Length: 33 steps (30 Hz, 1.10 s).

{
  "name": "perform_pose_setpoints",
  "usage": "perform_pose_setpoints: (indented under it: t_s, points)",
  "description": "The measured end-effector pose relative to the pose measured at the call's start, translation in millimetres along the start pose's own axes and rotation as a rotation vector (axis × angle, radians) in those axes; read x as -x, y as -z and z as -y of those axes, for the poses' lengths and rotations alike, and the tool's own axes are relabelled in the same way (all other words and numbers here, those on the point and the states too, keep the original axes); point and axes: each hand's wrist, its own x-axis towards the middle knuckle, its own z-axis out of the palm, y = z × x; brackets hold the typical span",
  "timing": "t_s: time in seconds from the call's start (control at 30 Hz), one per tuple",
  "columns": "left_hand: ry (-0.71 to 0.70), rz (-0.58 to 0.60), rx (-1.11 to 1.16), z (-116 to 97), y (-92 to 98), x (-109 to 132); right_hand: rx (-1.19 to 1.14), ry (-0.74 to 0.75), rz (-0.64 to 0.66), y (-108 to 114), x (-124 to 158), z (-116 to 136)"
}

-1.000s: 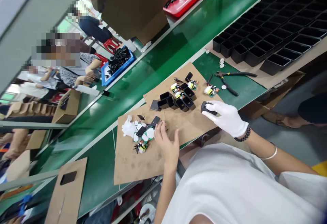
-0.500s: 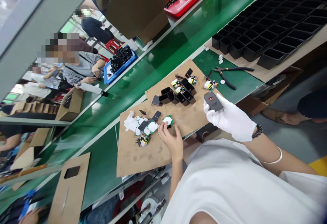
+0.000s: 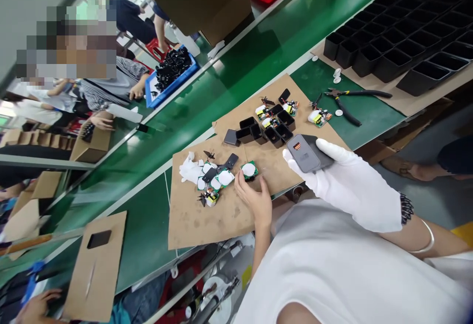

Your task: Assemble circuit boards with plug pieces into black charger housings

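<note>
My right hand (image 3: 343, 183), in a white glove, is closed around a dark grey rectangular charger case (image 3: 306, 154). The case's end with a small orange-lined slot faces up. My left hand (image 3: 256, 198) is bare, with thumb and fingers apart. Its fingertips are at the edge of a green circuit board (image 3: 249, 169) topped by a white disc; whether they grip it is hard to see. To the left lie several more boards with white discs (image 3: 224, 178), black plug pieces (image 3: 210, 175) and a crumpled white glove (image 3: 190, 170), all on a cardboard sheet (image 3: 207, 225).
Open black cases (image 3: 275, 137) and wired circuit assemblies (image 3: 320, 117) sit further back. Black-handled pliers (image 3: 343, 100) lie by rows of black cases (image 3: 395, 63). A blue tray (image 3: 177, 82) of black parts is beyond the green belt (image 3: 236, 78), near a seated co-worker.
The view has shifted slightly. My right hand has brought the case nearer the camera and turned its slotted end upward more. My left hand stays beside the same circuit board.
</note>
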Motion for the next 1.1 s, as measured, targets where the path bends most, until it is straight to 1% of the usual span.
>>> perform_pose_setpoints:
  t_s: [0.13,0.2,0.27,0.3,0.37,0.4,0.43,0.53,0.57,0.63,0.7,0.77,0.83,0.9,0.93,0.97,1.0,1.03,1.1]
  points:
    - [0.007,-0.034,-0.026,4,-3.8,1,0.089,0.021,-0.008,-8,-3,-4]
    - [0.019,-0.011,-0.005,6,-7.1,2,0.124,0.034,-0.033,-12,-7,-7]
    - [0.017,0.002,0.050,8,-11.1,1,0.154,0.030,-0.052,-12,-26,-6]
    - [0.012,-0.012,0.083,8,-13.0,0,0.179,0.024,-0.053,-10,-43,-4]
    - [0.004,-0.073,0.144,8,-16.4,-2,0.280,0.032,-0.055,-3,-94,8]
    - [0.006,-0.110,0.165,6,-17.5,-3,0.364,0.065,-0.061,1,-127,16]
    - [0.014,-0.148,0.180,5,-18.3,-4,0.482,0.134,-0.097,4,-164,26]
    - [0.052,-0.242,0.202,-3,-18.8,-6,0.971,0.414,-0.403,4,-270,56]
    - [0.067,-0.271,0.207,-6,-18.8,-6,1.104,0.482,-0.426,2,-299,63]
    - [0.091,-0.315,0.211,-10,-19.1,-7,1.169,0.518,-0.376,-1,-340,71]
    - [0.101,-0.338,0.208,-14,-19.7,-6,1.161,0.515,-0.327,-2,-363,72]
    - [0.105,-0.341,0.201,-16,-20.2,-6,1.223,0.483,-0.337,3,-372,71]
    - [0.111,-0.343,0.199,-16,-20.0,-6,1.353,0.436,-0.376,7,-373,71]
    - [0.106,-0.348,0.202,-17,-19.2,-6,1.462,0.418,-0.400,4,-364,74]
    - [0.096,-0.355,0.205,-17,-18.6,-5,1.516,0.430,-0.378,-1,-355,75]
    - [0.083,-0.367,0.210,-17,-18.1,-5,1.566,0.455,-0.340,-9,-341,74]
    - [0.064,-0.388,0.223,-17,-17.7,-4,1.682,0.489,-0.266,-17,-323,71]
    - [0.037,-0.421,0.246,-17,-17.5,-3,1.823,0.518,-0.144,-26,-301,66]
    - [-0.052,-0.542,0.324,-15,-18.2,1,1.872,0.525,0.049,-42,-247,47]
